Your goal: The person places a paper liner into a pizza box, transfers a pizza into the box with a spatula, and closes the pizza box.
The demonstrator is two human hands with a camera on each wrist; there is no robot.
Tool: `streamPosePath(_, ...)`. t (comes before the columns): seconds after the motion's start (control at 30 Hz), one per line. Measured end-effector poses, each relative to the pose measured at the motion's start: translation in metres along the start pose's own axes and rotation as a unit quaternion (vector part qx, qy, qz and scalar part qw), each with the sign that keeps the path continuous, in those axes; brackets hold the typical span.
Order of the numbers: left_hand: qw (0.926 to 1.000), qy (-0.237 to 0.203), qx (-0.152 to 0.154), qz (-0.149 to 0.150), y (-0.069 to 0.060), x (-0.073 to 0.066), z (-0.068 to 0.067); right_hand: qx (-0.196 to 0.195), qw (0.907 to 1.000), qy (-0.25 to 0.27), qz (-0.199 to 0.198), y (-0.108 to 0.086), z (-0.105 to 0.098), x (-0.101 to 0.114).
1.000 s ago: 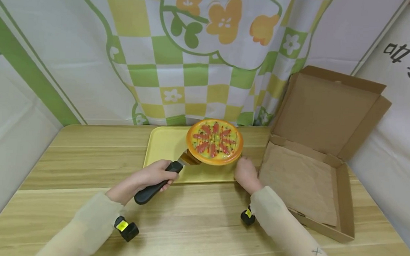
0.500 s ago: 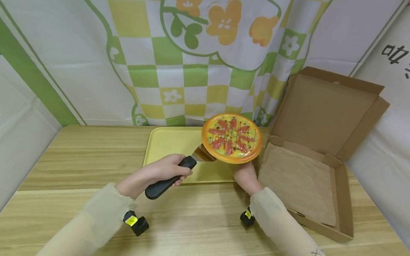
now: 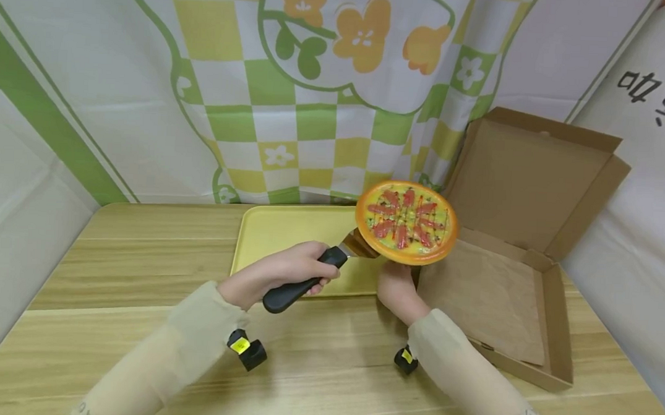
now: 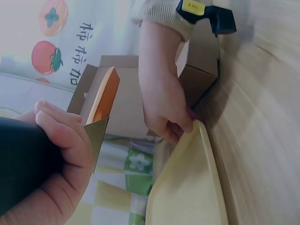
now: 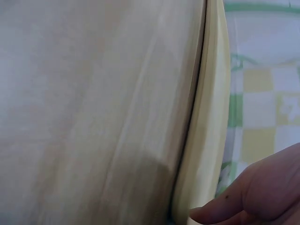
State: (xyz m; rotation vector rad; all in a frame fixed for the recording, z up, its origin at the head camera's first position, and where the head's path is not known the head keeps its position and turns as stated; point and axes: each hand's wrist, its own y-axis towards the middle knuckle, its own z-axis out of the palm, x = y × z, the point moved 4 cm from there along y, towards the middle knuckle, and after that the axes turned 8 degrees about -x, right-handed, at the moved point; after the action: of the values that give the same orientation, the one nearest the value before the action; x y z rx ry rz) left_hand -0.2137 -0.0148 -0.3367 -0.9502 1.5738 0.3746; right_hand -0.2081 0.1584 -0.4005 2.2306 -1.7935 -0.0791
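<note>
My left hand grips the black handle of a spatula, its metal blade sloping up to the right. On the blade rests a round pizza with an orange crust and red toppings, raised over the right end of a yellow tray. From the left wrist view, the pizza's orange edge lies on the blade, tilted. My right hand pinches the tray's near right corner; in the left wrist view its fingers curl at the rim. In the head view the pizza hides part of that corner.
An open cardboard pizza box stands right of the tray, lid up and brown paper inside. Behind the wooden table hangs a checkered curtain. Wrist cameras sit on both sleeves.
My left hand has carried the spatula and pizza rightward, from over the tray's middle toward the box. My right hand stays at the tray's corner, and the pizza now partly covers it from above.
</note>
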Motion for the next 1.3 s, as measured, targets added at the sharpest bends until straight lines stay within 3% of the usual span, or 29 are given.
streamPosePath(0.1, 1.0000, -0.002, -0.001, -0.004, 0.004, -0.003, 0.003, -0.062, 0.9884, -0.110, -0.084, -0.011, -0.010, 0.011)
streamPosePath(0.2, 0.9999, 0.004, -0.002, -0.009, 0.007, -0.005, 0.005, -0.080, 0.9878, -0.089, -0.100, -0.023, -0.022, 0.015)
streamPosePath(0.33, 0.9998, 0.012, -0.002, -0.017, 0.011, -0.007, 0.007, -0.017, 0.9977, -0.030, -0.058, -0.035, -0.040, 0.015)
streamPosePath(0.47, 0.9998, 0.011, 0.003, -0.015, 0.015, -0.006, 0.010, 0.038, 0.9992, 0.005, -0.014, -0.046, -0.060, 0.011)
streamPosePath(0.73, 0.9998, 0.004, 0.005, -0.017, 0.023, -0.004, 0.016, 0.056, 0.9977, 0.032, 0.021, -0.061, -0.093, -0.013)
streamPosePath(1.07, 0.9997, -0.003, 0.007, -0.024, 0.030, -0.003, 0.029, 0.119, 0.9867, 0.066, 0.089, -0.076, -0.120, -0.070)
streamPosePath(1.3, 0.9993, -0.020, 0.019, -0.025, 0.037, -0.003, 0.041, 0.109, 0.9846, 0.083, 0.109, -0.087, -0.132, -0.111)
